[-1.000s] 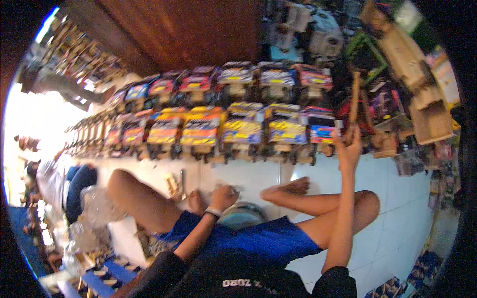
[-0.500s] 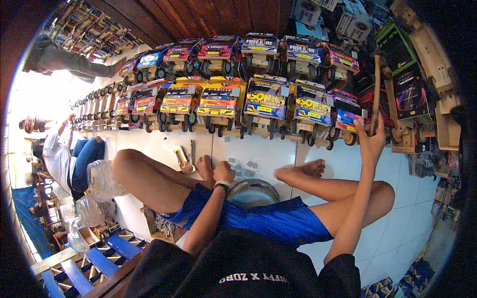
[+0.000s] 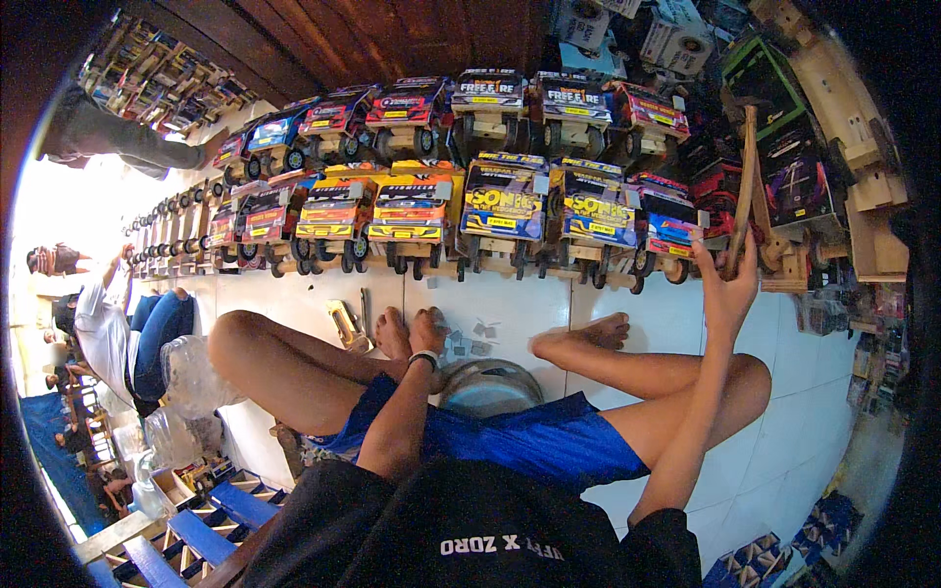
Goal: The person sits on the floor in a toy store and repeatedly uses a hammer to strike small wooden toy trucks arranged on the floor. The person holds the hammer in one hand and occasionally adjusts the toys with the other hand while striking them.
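Note:
My right hand [image 3: 730,284] is raised at the right, closed round the lower end of a wooden-handled hammer [image 3: 749,176], whose dark head points up and away from me. Beside that hand stands a blue and red toy truck [image 3: 668,220], the nearest of the front row. My left hand [image 3: 428,331] is down by my foot, its fingers curled; what they hold, if anything, is hidden. Small grey square pieces [image 3: 469,341] lie on the floor next to it. Between my legs sits a round, worn metal container [image 3: 490,384].
Two rows of wooden toy trucks [image 3: 412,208] with printed fronts stretch across ahead. A yellow tool [image 3: 346,323] lies left of my foot. Dark box-shaped trucks [image 3: 799,176] stand at the far right. A person in a white shirt [image 3: 103,328] sits at the left. Blue wooden frames [image 3: 230,505] lie lower left.
The view has shifted slightly, so the trucks sit further left. My right hand still grips the hammer, now more upright. My left hand has moved a little toward the foot.

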Demonstrator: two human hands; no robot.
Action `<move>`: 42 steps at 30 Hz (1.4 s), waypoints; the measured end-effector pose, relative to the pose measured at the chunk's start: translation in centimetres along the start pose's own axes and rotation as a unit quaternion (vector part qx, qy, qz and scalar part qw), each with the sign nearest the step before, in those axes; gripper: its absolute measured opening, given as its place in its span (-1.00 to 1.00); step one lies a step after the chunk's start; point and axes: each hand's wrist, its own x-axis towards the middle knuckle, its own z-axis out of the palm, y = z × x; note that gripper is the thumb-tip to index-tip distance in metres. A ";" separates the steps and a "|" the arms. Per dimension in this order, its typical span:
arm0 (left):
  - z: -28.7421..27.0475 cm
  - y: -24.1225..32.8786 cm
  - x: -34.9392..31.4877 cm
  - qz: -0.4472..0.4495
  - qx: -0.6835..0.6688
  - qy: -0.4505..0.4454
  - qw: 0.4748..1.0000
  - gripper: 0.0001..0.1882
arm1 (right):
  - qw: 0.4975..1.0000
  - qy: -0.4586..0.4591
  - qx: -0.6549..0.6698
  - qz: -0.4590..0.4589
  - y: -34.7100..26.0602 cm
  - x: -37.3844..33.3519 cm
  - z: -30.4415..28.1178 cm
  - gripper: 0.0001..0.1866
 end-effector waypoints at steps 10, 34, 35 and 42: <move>-7.6 5.8 0.8 0.091 -0.272 -0.132 0.949 -0.93 | 0.993 -0.044 0.098 0.043 -2.2 -2.0 -1.2 -0.34; -18.9 45.4 26.4 0.460 -0.190 -0.046 0.866 -0.79 | 0.970 -0.161 0.144 0.113 -7.5 -12.3 -0.7 -0.25; -18.1 45.5 27.3 0.458 -0.202 -0.059 0.864 -0.79 | 0.971 -0.165 0.137 0.108 -7.3 -12.2 -0.7 -0.24; -17.0 45.2 28.6 0.466 -0.179 -0.096 0.861 -0.73 | 0.954 -0.180 0.194 0.144 -8.3 -10.7 1.2 -0.22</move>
